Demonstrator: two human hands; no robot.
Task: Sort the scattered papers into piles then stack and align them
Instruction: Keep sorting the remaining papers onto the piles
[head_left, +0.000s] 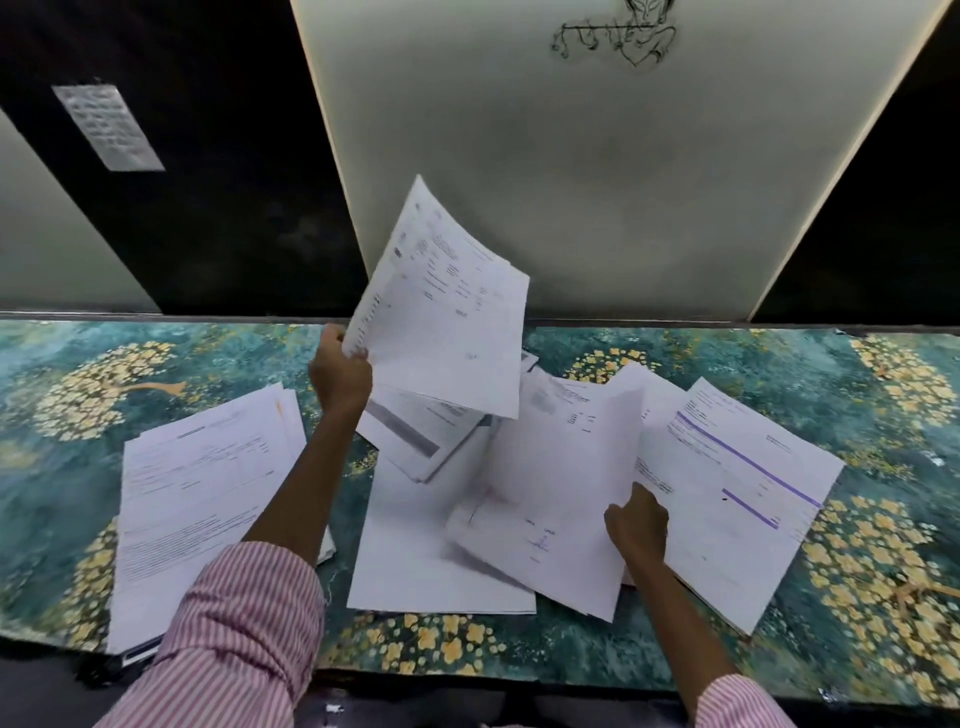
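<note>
White printed papers lie scattered over a table with a teal and yellow floral cover (779, 374). My left hand (340, 376) grips a few raised sheets (447, 317) by their lower left edge, held up above the middle heap (426, 431). My right hand (638, 525) pinches the edge of a curled sheet (561, 478) that stands partly lifted off the table. To its right lies a sheet with purple lines (737, 493). A thicker pile (202, 483) sits at the left, partly under my left forearm. A blank sheet (415, 566) lies flat at the front middle.
A pale wall panel (597, 171) with a line drawing rises behind the table, flanked by dark panels. A small printed notice (106, 127) hangs on the dark panel at the upper left. The table's front edge runs along the bottom.
</note>
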